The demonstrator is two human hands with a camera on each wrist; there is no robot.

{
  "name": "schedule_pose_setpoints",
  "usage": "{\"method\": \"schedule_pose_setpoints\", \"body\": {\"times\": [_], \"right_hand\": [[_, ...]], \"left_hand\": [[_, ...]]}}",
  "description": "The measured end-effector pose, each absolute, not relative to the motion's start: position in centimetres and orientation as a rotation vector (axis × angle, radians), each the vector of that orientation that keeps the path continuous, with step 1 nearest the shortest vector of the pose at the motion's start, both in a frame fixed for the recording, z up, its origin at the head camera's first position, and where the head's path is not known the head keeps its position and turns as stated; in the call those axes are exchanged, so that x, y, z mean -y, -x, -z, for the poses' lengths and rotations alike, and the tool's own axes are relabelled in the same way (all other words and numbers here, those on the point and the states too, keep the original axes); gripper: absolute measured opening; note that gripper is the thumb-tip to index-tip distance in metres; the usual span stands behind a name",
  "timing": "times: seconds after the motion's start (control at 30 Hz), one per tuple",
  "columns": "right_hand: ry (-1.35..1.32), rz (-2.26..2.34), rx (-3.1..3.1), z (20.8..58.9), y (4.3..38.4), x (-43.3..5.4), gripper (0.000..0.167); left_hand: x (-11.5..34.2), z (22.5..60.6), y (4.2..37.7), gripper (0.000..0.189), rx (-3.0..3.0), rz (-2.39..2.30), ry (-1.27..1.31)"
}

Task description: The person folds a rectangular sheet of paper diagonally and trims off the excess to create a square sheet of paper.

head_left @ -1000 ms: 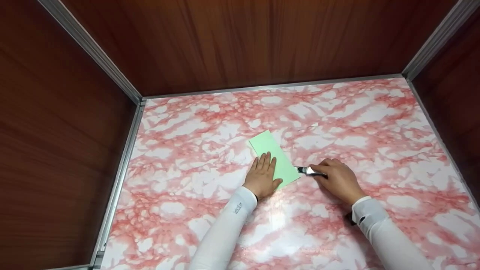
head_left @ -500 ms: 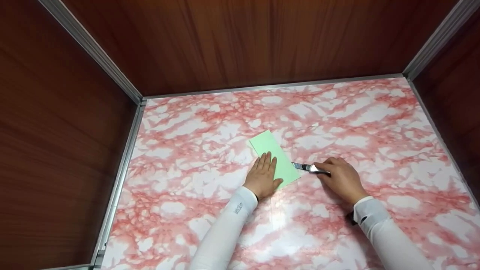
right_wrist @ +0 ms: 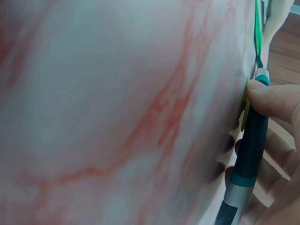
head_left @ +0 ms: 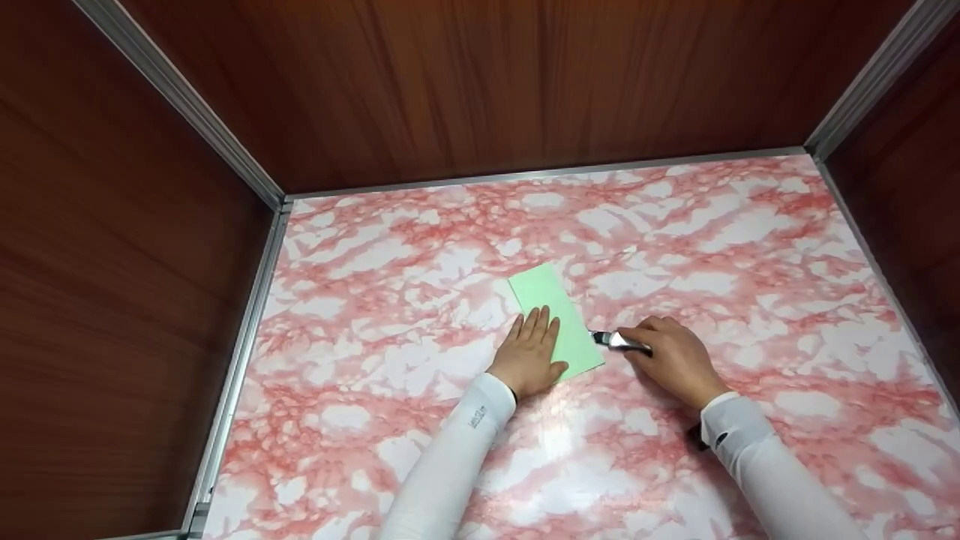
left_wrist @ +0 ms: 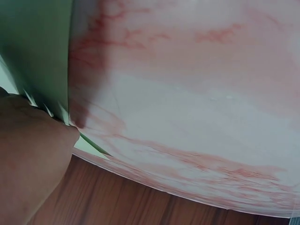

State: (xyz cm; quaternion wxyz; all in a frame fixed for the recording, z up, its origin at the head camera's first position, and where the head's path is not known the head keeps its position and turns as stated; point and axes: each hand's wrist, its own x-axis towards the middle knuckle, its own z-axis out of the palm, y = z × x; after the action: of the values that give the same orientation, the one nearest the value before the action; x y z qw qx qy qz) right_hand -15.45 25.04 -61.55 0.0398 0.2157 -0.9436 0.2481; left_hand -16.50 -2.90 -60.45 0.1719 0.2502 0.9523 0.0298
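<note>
A green sheet of folded paper (head_left: 571, 341) lies slanted on the table in the head view. My left hand (head_left: 529, 356) rests flat on its left part, fingers straight and thumb near the lower edge. My right hand (head_left: 671, 356) grips a utility knife (head_left: 619, 341) whose tip meets the paper's right edge; most of the blade is hidden there. In the right wrist view the thumb presses on the dark handle (right_wrist: 253, 145), which has teal and silver bands, and the fingers curl beneath it. The left wrist view shows the paper (left_wrist: 37, 51) beside the hand (left_wrist: 33, 164).
Around the work spreads a table (head_left: 360, 360) with a red and white marbled top. A brown wood-grain panel (head_left: 510, 82) closes off the back, and similar panels (head_left: 120, 300) stand at the sides. Metal rails (head_left: 240, 337) edge the tabletop.
The knife has drawn back right, baring more blade, then moved in again at the paper's edge. The paper has shifted slightly right and turned a little under my left hand.
</note>
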Motion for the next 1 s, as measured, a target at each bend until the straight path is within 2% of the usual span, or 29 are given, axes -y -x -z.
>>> {"method": "schedule_pose_setpoints", "body": {"times": [0.47, 1.0], "right_hand": [[-0.65, -0.754, 2.912, 61.4, 15.7, -25.1, 0.04], [-0.577, -0.726, 2.873, 61.4, 15.9, -26.1, 0.04]], "left_hand": [[2.9, 61.6, 16.6, 0.082, -2.715, -0.029, -0.718], [3.2, 60.7, 16.3, 0.082, -2.732, -0.095, -0.726]]}}
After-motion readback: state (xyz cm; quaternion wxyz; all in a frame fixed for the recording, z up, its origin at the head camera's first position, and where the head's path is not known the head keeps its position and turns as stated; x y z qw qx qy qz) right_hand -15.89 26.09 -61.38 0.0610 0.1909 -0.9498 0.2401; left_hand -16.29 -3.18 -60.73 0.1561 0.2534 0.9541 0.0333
